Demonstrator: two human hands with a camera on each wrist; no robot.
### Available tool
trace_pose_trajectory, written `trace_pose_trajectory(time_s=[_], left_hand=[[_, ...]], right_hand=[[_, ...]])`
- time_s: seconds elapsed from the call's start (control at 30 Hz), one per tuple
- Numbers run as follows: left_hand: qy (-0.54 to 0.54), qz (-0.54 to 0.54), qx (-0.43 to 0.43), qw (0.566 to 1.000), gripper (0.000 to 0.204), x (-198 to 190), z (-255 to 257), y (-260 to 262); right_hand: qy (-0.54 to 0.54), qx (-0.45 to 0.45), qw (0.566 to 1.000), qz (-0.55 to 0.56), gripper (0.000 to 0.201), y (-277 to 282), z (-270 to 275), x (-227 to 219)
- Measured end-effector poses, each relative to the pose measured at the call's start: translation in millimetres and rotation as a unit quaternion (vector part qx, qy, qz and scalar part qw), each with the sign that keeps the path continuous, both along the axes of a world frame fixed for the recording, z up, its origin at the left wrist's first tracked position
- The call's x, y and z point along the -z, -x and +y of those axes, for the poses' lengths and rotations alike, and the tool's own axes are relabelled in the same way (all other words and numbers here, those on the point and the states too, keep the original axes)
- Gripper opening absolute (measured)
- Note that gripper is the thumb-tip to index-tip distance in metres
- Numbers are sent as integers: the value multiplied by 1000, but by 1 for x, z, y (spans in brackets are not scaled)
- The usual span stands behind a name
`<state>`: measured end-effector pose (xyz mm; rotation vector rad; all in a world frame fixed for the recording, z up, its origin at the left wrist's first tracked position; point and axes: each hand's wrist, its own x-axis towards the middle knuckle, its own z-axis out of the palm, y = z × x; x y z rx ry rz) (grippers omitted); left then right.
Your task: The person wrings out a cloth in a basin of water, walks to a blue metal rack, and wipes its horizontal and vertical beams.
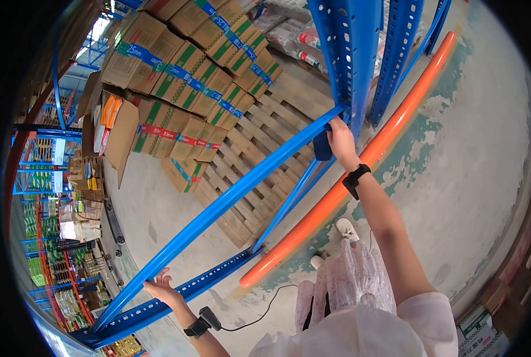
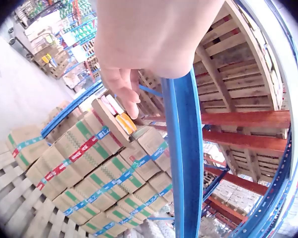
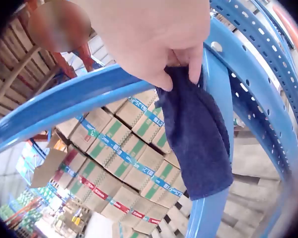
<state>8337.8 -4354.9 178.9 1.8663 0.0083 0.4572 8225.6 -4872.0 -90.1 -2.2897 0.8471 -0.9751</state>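
A slanting blue beam (image 1: 218, 208) runs from a perforated blue upright (image 1: 352, 53) down to the lower left. By its upper end, my right hand (image 1: 341, 143) pinches a dark blue cloth (image 1: 322, 146). The right wrist view shows the cloth (image 3: 201, 144) hanging from the thumb and fingers of that hand (image 3: 154, 34), against blue metal. My left hand (image 1: 163, 290) is at the beam's lower part, its fingers loosely bent. In the left wrist view this hand (image 2: 144, 39) lies against the top of the beam (image 2: 181, 148), fingers hanging beside it; its contact surface is partly hidden.
Stacked taped cartons (image 1: 188, 77) stand on and beside a wooden pallet (image 1: 236, 172). An orange floor guard (image 1: 360, 166) curves along the uprights, close to the person's shoes (image 1: 346, 228). A perforated blue bar (image 1: 200, 276) lies low at the left, with stocked shelves beyond.
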Motion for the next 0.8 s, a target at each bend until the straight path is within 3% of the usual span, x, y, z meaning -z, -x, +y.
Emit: trace_pose_trajectory(time_s=[0.13,0.23,0.33,0.43,0.53,0.67,0.8], left_hand=[[-27,-6,7,1000,46,1,9,-1],[-28,-9,-1,1000,43,1,8,-1],[0,-7,-13,1000,44,5,9,-3],[12,-8,-16,1000,44,5,10,-4],[8,-6,-14,1000,44,6,11,-5],[-5,-8,-13,1000,44,5,11,-4],[-19,3,-21,1000,44,5,16,-4]], right_hand=[[-168,-34,983,-59,34,14,-6,0],[-326,-25,939,-103,27,42,13,-15],[-211,65,963,-154,27,60,28,-6],[-40,52,989,-129,30,50,15,-4],[49,23,996,-75,37,30,-3,2],[90,40,995,28,54,4,-5,11],[59,90,993,46,64,-11,3,3]])
